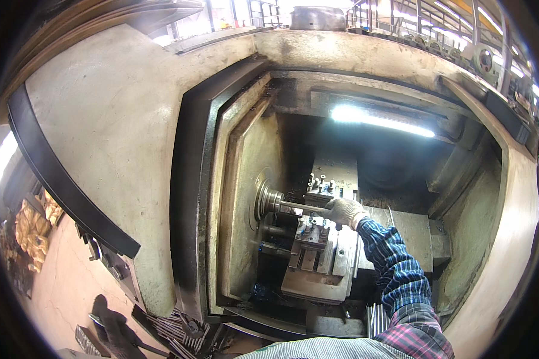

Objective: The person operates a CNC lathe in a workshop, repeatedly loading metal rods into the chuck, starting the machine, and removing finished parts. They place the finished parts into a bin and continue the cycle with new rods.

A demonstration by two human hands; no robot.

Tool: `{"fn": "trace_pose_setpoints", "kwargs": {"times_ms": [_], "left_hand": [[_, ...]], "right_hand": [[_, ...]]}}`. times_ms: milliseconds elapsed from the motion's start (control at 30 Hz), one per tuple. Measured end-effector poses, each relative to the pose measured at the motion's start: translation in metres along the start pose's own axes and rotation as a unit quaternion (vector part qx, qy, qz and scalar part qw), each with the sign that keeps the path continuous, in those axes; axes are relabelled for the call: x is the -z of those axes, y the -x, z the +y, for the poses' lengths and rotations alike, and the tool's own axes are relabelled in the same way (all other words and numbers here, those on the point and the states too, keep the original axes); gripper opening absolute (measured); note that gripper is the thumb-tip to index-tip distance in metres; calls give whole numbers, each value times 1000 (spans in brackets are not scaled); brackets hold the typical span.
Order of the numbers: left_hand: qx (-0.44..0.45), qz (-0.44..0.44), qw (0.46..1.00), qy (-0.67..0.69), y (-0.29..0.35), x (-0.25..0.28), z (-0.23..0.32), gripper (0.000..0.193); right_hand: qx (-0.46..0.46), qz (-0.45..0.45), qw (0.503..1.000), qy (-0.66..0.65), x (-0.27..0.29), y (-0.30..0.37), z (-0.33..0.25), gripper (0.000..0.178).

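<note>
My right hand (344,212), in a pale work glove, reaches into a lathe and is closed round the outer end of a slim metal rod (302,207). The rod runs level to the left, its other end in the round chuck (272,200) on the machine's inner wall. Below and behind the glove is the tool slide (317,278), with clamped tool holders (322,185) and bolts on it. My left hand is out of sight.
A lit tube lamp (383,119) shines across the back of the machine's enclosure. The sliding door's dark edge (191,179) stands at the left. Bundles of metal rods (173,332) lie at the lower left, with more rods (377,320) beside my right forearm.
</note>
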State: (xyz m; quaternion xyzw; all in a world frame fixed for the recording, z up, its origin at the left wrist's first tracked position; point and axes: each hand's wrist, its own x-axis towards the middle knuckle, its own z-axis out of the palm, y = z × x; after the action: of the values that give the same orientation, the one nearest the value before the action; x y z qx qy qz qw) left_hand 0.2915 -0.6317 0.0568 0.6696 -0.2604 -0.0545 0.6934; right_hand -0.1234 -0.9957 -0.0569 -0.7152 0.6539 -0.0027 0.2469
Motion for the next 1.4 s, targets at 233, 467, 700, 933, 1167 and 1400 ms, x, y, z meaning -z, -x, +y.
{"fn": "trace_pose_setpoints", "kwargs": {"times_ms": [233, 467, 700, 933, 1167, 1400], "left_hand": [[-127, 70, 989, 26, -78, -20, -55, 43], [-179, 49, 983, 10, -86, -59, -62, 33], [-244, 92, 965, 7, -83, -68, -68, 31], [-196, 83, 977, -5, -86, -74, -71, 36], [-150, 31, 988, -4, -77, -66, -45, 34], [-310, 106, 930, -167, -56, -66, -58, 30]], "right_hand": [[52, 28, 997, -42, -37, -53, 5, 61], [151, 106, 972, 143, -13, -12, 16, 45], [-2, -50, 996, -70, -12, -38, 30, 42], [225, -9, 974, 7, -43, -87, -67, 74], [219, -26, 975, -25, -69, -115, -67, 97], [253, -59, 964, -53, -74, -122, -50, 103]]}}
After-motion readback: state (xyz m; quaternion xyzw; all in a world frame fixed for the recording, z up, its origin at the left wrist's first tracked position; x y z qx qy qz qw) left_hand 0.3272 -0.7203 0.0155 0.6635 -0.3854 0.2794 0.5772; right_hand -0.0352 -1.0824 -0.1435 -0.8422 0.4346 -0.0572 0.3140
